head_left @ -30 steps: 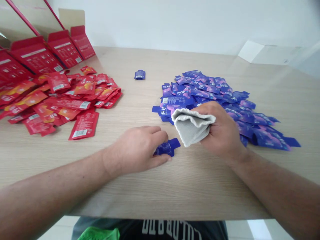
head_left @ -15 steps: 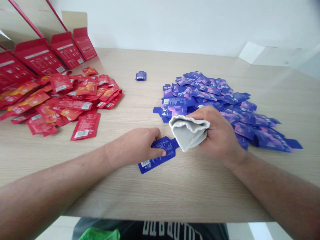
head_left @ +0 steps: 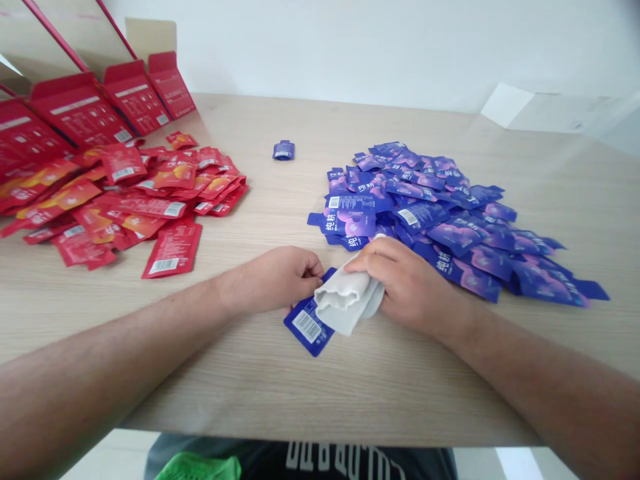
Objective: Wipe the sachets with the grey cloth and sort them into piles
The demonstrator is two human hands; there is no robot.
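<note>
A blue sachet [head_left: 307,325] with a white barcode lies at a slant above the table's front part. My left hand [head_left: 287,277] pinches its left edge between thumb and fingers. In my right hand [head_left: 400,283] is a folded white cloth [head_left: 345,300], which rests over the sachet's right side and hides part of it. To the right and behind spreads a pile of blue and purple sachets [head_left: 420,213]. On the left lies a heap of red and orange sachets [head_left: 170,177]. One small blue sachet [head_left: 284,151] stands apart near the back.
Several open red boxes [head_left: 83,110] line the back left of the wooden table [head_left: 240,393]. A white folded card or box [head_left: 540,110] is at the back right against the wall. Something green [head_left: 200,467] lies on my lap below the table edge.
My right hand has moved left and down, bringing the cloth over the blue sachet. The sachet has turned, with its barcode end now facing more toward me.
</note>
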